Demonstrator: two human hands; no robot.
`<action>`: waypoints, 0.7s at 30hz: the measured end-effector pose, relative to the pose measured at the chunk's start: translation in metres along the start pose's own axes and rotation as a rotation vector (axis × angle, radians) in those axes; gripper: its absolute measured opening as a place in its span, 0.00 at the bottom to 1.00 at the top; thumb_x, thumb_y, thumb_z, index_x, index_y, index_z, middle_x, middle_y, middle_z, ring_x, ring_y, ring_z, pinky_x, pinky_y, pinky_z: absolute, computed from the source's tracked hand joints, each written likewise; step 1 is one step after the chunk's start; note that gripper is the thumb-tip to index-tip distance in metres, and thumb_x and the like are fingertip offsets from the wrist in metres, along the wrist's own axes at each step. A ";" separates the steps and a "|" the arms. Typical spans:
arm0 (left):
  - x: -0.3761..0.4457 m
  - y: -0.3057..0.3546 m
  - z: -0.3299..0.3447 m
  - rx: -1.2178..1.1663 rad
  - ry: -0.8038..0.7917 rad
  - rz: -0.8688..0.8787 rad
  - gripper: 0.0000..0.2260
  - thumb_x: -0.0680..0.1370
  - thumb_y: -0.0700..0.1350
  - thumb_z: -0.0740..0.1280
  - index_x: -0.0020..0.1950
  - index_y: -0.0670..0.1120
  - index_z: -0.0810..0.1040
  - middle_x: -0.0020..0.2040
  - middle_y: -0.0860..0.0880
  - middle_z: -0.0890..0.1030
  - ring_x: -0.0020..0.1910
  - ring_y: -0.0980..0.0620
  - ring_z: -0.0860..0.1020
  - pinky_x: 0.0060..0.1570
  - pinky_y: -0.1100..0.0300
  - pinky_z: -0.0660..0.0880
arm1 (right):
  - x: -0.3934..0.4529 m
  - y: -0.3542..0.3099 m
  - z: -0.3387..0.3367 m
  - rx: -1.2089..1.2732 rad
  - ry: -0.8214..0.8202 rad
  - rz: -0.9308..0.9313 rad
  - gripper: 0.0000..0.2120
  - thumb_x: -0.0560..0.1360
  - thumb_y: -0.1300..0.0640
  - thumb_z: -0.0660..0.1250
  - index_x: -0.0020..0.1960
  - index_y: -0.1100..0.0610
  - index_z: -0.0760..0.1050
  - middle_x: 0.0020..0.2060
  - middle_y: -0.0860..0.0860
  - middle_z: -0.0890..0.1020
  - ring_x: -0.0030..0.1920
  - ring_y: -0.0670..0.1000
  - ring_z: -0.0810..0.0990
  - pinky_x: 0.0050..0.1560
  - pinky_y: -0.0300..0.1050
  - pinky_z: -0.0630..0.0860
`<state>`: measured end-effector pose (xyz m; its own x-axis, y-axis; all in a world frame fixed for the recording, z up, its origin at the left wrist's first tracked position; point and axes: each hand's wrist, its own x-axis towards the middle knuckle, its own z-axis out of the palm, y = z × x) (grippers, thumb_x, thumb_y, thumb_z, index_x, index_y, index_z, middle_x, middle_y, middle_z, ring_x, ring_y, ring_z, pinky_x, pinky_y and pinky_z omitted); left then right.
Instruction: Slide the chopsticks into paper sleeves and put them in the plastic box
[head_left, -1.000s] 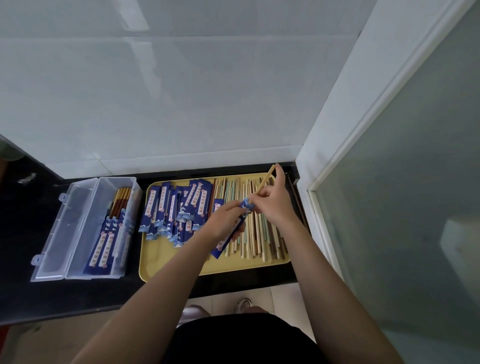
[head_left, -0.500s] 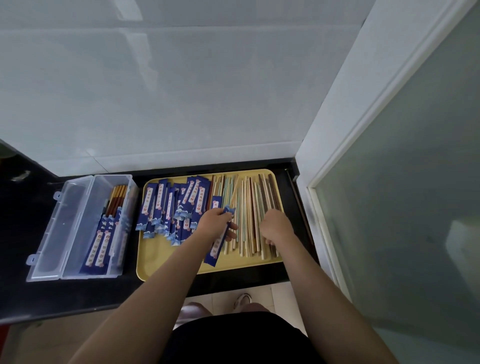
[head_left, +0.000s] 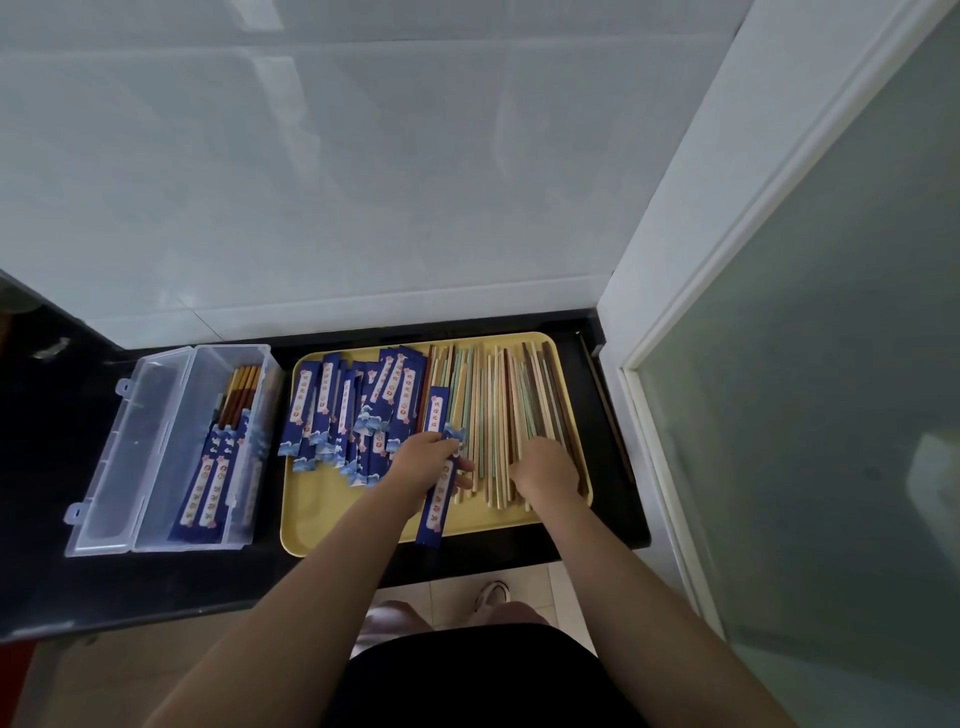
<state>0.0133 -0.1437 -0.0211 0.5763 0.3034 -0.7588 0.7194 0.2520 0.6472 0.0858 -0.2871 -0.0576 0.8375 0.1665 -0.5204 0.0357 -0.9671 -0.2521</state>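
My left hand (head_left: 421, 460) grips a blue paper sleeve (head_left: 434, 512) over the yellow tray (head_left: 322, 535), with the sleeve's lower end past the tray's front rim. My right hand (head_left: 545, 465) rests knuckles-up on the loose chopsticks (head_left: 498, 400) spread over the tray's right half; its fingers are hidden. More blue sleeves (head_left: 353, 410) lie heaped on the tray's left half. The clear plastic box (head_left: 156, 452) stands open to the left and holds sleeved chopsticks (head_left: 208, 488).
The tray and box sit on a narrow black counter (head_left: 52, 519) against a white tiled wall. A white frame with a frosted glass panel (head_left: 805, 415) closes off the right side. The floor and my shoe (head_left: 493, 592) show below the counter's edge.
My right hand let go of the chopstick it held raised at the sleeve's mouth and dropped onto the loose chopsticks. My left hand lowered the sleeve toward the tray.
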 end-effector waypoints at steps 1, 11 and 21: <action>-0.001 0.000 0.000 0.000 -0.001 0.002 0.09 0.84 0.41 0.61 0.60 0.39 0.74 0.42 0.41 0.85 0.35 0.45 0.83 0.38 0.53 0.80 | 0.000 0.001 0.000 -0.002 0.001 -0.004 0.05 0.80 0.57 0.67 0.45 0.55 0.74 0.41 0.50 0.78 0.42 0.50 0.80 0.44 0.44 0.77; -0.009 0.003 0.000 -0.026 -0.030 0.036 0.07 0.84 0.41 0.60 0.61 0.43 0.73 0.46 0.40 0.84 0.36 0.45 0.83 0.38 0.54 0.81 | -0.004 0.007 -0.026 0.246 0.009 -0.017 0.09 0.80 0.55 0.67 0.42 0.55 0.71 0.37 0.50 0.76 0.34 0.47 0.75 0.33 0.41 0.68; -0.009 0.024 0.005 -0.086 0.082 0.131 0.05 0.83 0.41 0.59 0.53 0.45 0.75 0.46 0.40 0.81 0.41 0.46 0.80 0.45 0.52 0.79 | -0.022 -0.014 -0.119 0.945 0.407 -0.202 0.02 0.79 0.57 0.69 0.50 0.55 0.79 0.42 0.50 0.83 0.40 0.47 0.82 0.41 0.42 0.80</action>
<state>0.0278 -0.1448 0.0008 0.6268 0.4122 -0.6613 0.6023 0.2822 0.7467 0.1318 -0.2998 0.0543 0.9898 0.0617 -0.1283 -0.0984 -0.3553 -0.9295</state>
